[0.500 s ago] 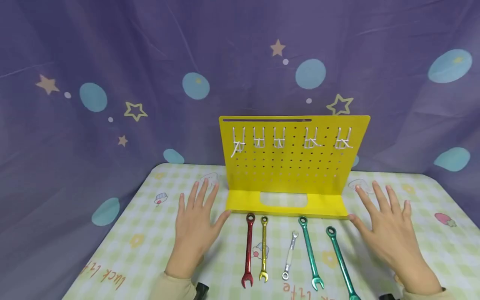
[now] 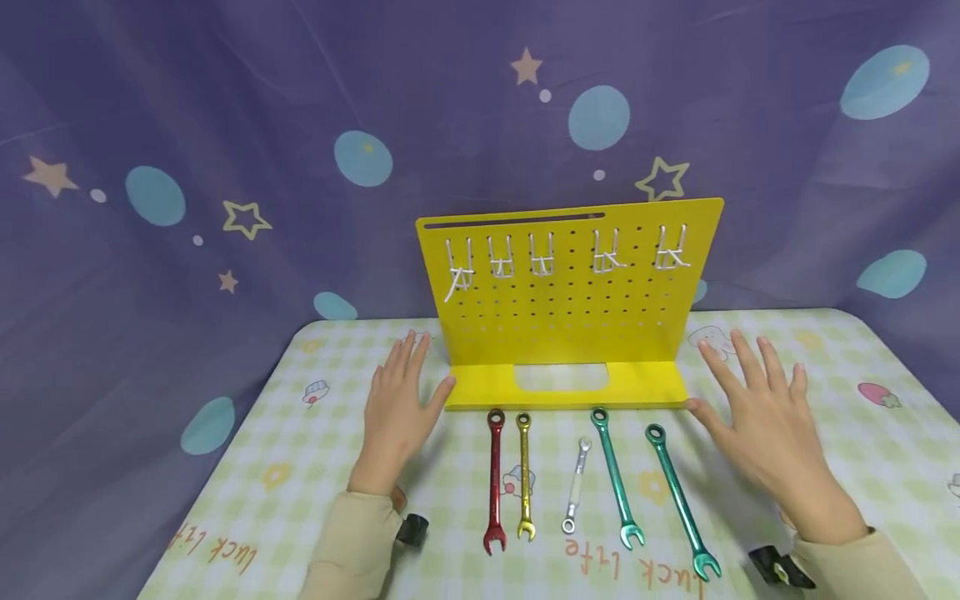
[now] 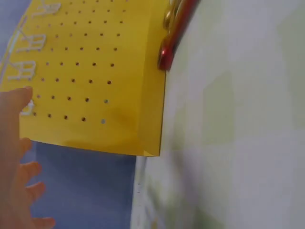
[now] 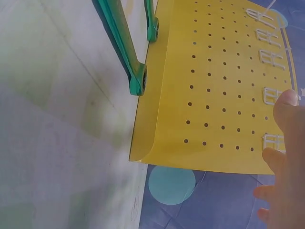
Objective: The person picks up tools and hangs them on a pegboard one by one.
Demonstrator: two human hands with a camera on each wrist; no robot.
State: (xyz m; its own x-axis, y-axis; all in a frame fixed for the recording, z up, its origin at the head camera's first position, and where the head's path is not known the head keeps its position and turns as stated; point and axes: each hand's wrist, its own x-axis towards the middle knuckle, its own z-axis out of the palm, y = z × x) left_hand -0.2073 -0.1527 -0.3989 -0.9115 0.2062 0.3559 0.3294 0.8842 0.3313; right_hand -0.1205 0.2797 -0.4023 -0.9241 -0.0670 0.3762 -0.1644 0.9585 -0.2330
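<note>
Our right hand [image 2: 772, 433] is spread with straight fingers and holds nothing; our left hand [image 2: 397, 417] is likewise extended and without a load. The outer shiny green metal wrench [image 2: 678, 497] lies to the right hand's left, on the pale green-and-white checked tablecloth [image 2: 315, 450], its long axis slanting from the ring end, near the bright yellow perforated pegboard stand [image 2: 562, 346], towards us and rightward. The right hand is the nearer one, so we judge that any grasp would hinge on setting its fingers across that slant. Nearest the left hand is the glossy red metal wrench [image 2: 495, 483], off to its right and running almost straight towards us. From the head view we get both wrenches whole, forked ends included, but cannot tell whether our palms touch the cloth. The right wrist view instead gives us the outer ring's thick side, with the inner green wrench [image 4: 151, 26] beyond, and crops the forks; the left wrist view shows the red ring by the stand's edge.
</note>
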